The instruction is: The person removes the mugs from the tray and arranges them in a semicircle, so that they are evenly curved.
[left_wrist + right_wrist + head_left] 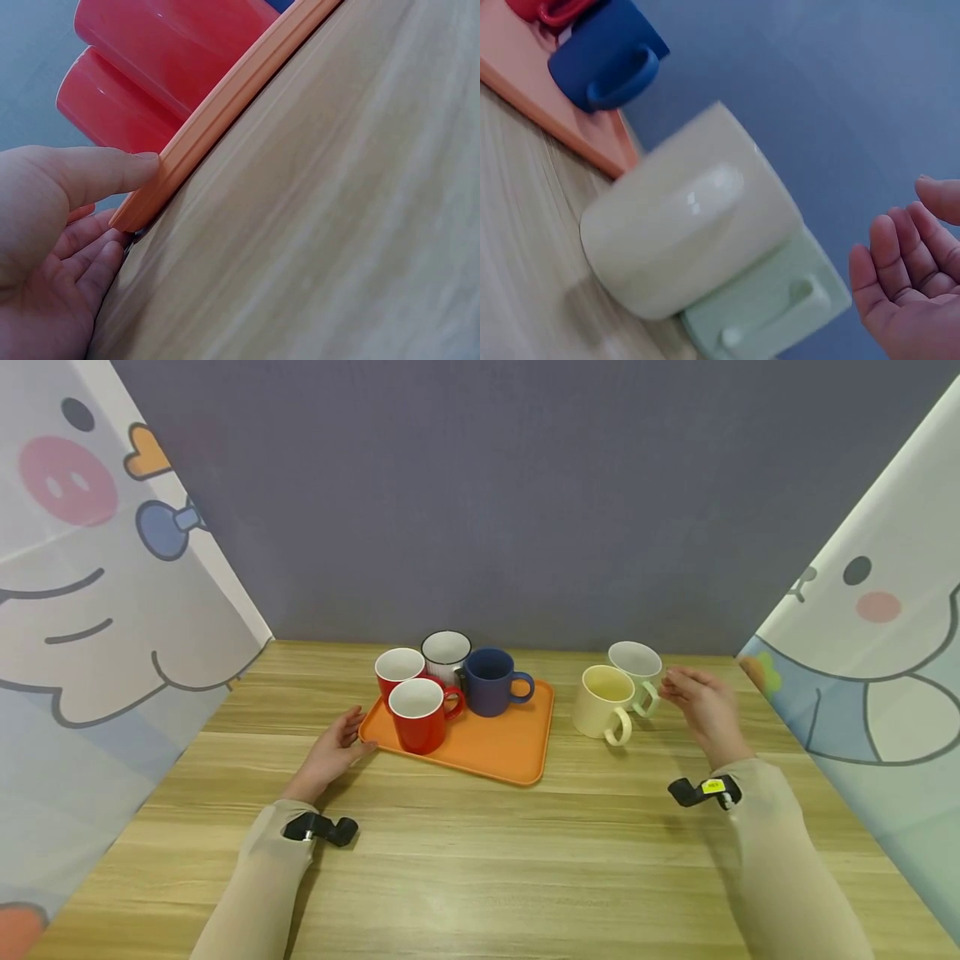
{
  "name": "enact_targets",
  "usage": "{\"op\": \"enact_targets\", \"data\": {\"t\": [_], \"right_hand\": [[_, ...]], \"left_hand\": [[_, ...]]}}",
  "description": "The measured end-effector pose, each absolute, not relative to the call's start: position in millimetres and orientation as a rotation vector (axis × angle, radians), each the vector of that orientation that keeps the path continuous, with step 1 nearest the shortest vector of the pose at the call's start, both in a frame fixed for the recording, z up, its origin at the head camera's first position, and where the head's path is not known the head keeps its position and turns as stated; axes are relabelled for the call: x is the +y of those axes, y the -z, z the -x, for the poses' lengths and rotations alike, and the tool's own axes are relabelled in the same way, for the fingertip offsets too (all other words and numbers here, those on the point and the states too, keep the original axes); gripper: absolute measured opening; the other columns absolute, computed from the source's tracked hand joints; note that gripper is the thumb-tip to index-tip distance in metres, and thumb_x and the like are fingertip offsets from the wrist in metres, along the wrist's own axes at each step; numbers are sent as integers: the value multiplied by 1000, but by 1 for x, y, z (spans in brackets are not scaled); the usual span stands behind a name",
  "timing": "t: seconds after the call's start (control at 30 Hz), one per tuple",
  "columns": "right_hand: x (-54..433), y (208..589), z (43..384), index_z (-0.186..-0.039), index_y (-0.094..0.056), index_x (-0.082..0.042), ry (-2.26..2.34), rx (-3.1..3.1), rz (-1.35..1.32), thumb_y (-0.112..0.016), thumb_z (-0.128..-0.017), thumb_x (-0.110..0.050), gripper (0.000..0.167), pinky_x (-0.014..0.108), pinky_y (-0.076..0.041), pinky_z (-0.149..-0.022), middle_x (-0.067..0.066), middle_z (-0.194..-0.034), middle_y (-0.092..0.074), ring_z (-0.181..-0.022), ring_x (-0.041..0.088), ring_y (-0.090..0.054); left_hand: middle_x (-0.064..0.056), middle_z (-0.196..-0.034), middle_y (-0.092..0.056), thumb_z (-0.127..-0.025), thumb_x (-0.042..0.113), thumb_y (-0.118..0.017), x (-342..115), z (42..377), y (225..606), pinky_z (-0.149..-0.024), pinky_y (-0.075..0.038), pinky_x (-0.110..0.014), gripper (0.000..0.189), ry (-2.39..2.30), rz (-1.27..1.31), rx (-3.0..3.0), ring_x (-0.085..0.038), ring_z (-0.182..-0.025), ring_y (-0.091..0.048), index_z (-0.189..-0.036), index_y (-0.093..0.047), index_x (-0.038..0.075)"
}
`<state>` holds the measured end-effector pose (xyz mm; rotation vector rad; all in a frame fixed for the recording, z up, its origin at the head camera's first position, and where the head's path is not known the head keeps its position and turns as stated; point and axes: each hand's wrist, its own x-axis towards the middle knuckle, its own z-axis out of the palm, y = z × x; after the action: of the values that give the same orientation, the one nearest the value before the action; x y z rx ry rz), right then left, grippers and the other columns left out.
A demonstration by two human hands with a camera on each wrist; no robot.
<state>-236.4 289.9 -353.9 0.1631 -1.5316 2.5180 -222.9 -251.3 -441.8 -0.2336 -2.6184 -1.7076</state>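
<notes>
My left hand (335,752) holds the left corner of an orange tray (504,753). The left wrist view shows the thumb (120,169) on the tray's rim and the other fingers (94,255) at its corner. Two red mugs (420,727), a white dark-rimmed mug (446,653) and a blue mug (489,685) stand upright on the tray. Beside a pale green mug (637,662) is my right hand (705,710), fingers loosely bent and holding nothing. The right wrist view shows a gap between this hand and the mug. A yellow mug (596,710) stands just in front of the green one.
The wooden table (480,868) meets a grey wall (510,502) behind the mugs. Printed cartoon panels flank it on the left (112,568) and right (885,635). The yellow and green mugs stand close together, right of the tray, handles turned toward the front right.
</notes>
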Motion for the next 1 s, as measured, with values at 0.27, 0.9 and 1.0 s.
{"op": "enact_targets", "data": {"t": [0.27,0.9,1.0], "right_hand": [[264,340,231,-84,-74,-4,-2396,-1645,-260,-56,-95,11,27,21,-59,-67,5,-76,-70,-68,13,-68],[200,338,236,-93,-70,-4,-2148,-2043,-395,-60,-96,4,13,20,-57,-74,-2,-82,-70,-71,10,-67],[188,341,238,-94,-71,-6,-2161,-2049,-405,-60,-96,4,15,20,-57,-74,-4,-80,-68,-71,9,-66]], "left_hand": [[-39,-148,-33,-93,-2,-65,-251,223,442,-117,-25,-55,75,1722,232,-2615,-50,-138,-34,-151,-19,-15],[-40,-147,-32,-92,-1,-67,-251,221,439,-116,-26,-57,79,1739,237,-2613,-51,-137,-33,-151,-17,-15],[-39,-148,-33,-92,-1,-67,-251,221,439,-116,-25,-56,79,1738,233,-2615,-50,-137,-33,-151,-17,-15]]}}
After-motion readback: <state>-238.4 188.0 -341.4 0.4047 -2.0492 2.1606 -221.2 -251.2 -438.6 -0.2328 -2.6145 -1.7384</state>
